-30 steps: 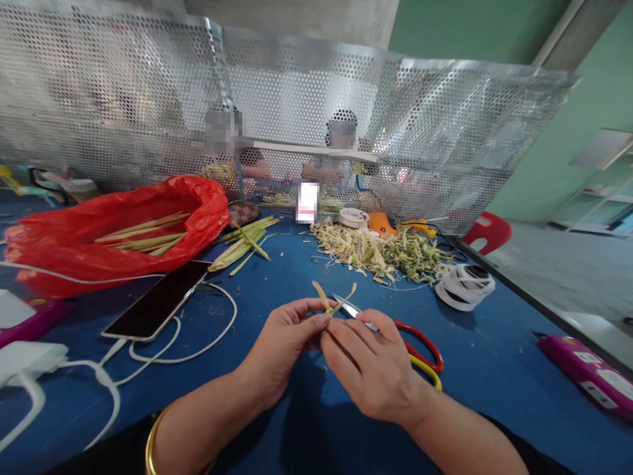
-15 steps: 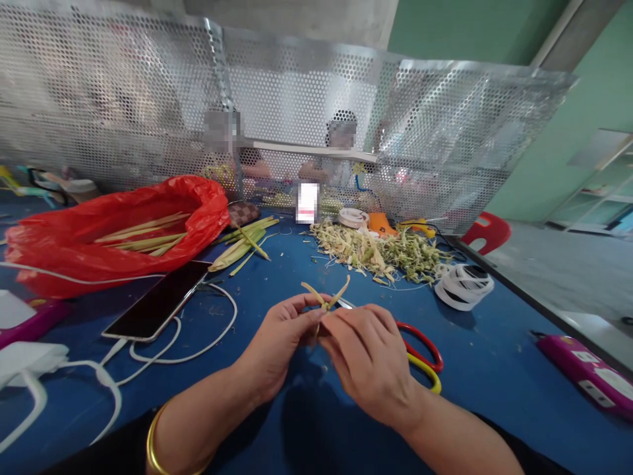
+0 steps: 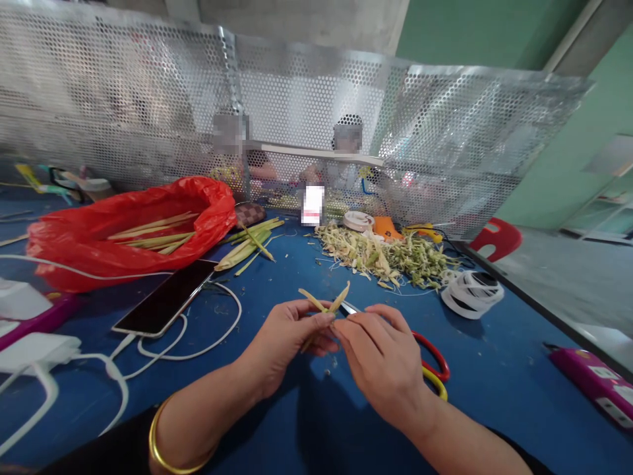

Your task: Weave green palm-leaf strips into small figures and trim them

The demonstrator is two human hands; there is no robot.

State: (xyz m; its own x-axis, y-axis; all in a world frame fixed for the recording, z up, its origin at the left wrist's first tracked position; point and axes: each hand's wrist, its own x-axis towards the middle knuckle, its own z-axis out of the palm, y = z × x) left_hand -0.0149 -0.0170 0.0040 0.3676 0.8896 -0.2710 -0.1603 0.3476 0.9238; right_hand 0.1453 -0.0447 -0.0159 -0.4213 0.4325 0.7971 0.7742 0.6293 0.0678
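Observation:
Between the thumb and fingers of my left hand (image 3: 284, 340) is a folded, pale yellow-green leaf strip (image 3: 340, 297). Its two ends stick up in a V, and a further bit shows below the fingers. Close beside it, at the left fingertips, my right hand (image 3: 386, 363) is closed in a pinch; what its fingertips hold is hidden. Scissors (image 3: 436, 355) with red and yellow handles lie on the blue table (image 3: 277, 290), partly covered by my right hand, their blade tip showing beyond it.
Trimmed leaf pieces (image 3: 366, 254) are heaped at the back right, beside a white ribbon roll (image 3: 472, 295). Longer leaves (image 3: 252, 244) lie near a red plastic bag (image 3: 208, 204). A cabled phone (image 3: 165, 300) sits left. Behind a perforated screen (image 3: 306, 86) are people.
My right hand has drawn slightly right, away from the left fingers, so the leaf strip and left fingertips show more. The whole view has shifted a little.

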